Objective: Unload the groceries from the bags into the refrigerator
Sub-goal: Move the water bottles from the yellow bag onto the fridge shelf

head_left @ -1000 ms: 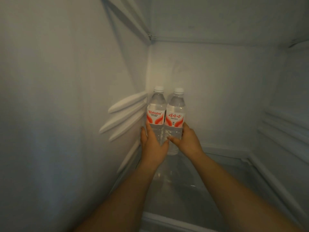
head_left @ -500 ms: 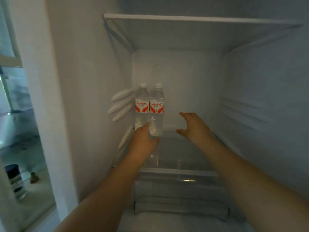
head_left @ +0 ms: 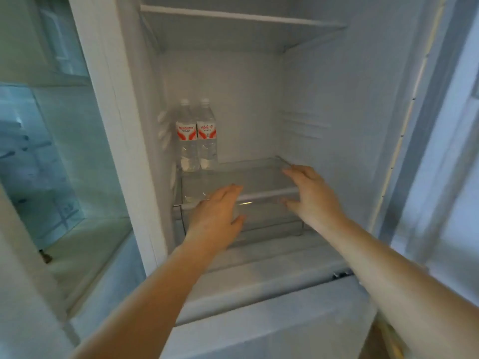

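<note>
Two clear water bottles with red and white labels, the left bottle [head_left: 186,136] and the right bottle [head_left: 206,134], stand upright side by side at the back left corner of the glass shelf [head_left: 259,172] inside the open refrigerator [head_left: 324,99]. My left hand [head_left: 217,211] hovers in front of the shelf's front edge, fingers relaxed, holding nothing. Near the shelf's right front corner is my right hand [head_left: 311,195], fingers spread, also holding nothing. Both hands are well clear of the bottles.
A white shelf [head_left: 243,18] sits above the compartment. A clear drawer [head_left: 269,221] lies under the glass shelf. The open door [head_left: 39,151] with its pockets stands at the left. The right side wall has moulded rails [head_left: 305,125].
Both hands let go of the bottles and drew back out to the shelf's front edge. The bottles stay standing at the back left. The view has pulled back from the refrigerator.
</note>
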`<state>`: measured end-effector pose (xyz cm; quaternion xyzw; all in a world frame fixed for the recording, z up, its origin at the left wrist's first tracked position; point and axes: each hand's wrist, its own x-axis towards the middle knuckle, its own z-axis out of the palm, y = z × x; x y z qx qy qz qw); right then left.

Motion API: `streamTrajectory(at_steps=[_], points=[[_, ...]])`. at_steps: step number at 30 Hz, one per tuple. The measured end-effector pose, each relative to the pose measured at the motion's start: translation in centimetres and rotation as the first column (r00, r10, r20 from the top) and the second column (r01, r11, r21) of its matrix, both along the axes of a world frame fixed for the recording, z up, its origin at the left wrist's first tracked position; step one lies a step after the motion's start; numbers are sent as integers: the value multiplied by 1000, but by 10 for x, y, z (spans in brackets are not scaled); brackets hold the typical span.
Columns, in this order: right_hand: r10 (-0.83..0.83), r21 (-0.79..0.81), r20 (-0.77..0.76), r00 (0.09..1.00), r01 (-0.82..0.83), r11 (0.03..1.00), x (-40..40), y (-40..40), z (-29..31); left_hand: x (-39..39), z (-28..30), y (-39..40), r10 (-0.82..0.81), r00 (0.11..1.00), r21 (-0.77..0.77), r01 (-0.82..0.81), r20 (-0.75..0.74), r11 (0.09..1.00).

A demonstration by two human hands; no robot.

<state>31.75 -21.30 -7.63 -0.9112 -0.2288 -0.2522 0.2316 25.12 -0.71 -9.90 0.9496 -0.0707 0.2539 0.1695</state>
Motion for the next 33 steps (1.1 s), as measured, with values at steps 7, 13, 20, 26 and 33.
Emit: streamTrajectory(at_steps=[7, 13, 20, 26, 33], points=[[-162, -29, -60, 985, 160, 987, -141, -57, -44, -78, -35, -52, -215, 976, 42, 214, 23, 976], [-359, -70, -107, 927, 353, 933, -248, -118, -85, -139, -74, -123, -440, 896, 118, 432, 55, 894], [-558, -84, -279, 782, 559, 825, -369, -210, -132, -210, -122, -223, -613, 782, 81, 622, -112, 779], [-663, -114, -296, 688, 663, 739, -488, -295, -166, -293, -149, -337, -728, 649, 24, 750, -222, 661], [-770, -207, -355, 530, 759, 617, -605, -410, -189, -387, -184, -465, -814, 519, 20, 846, -259, 533]])
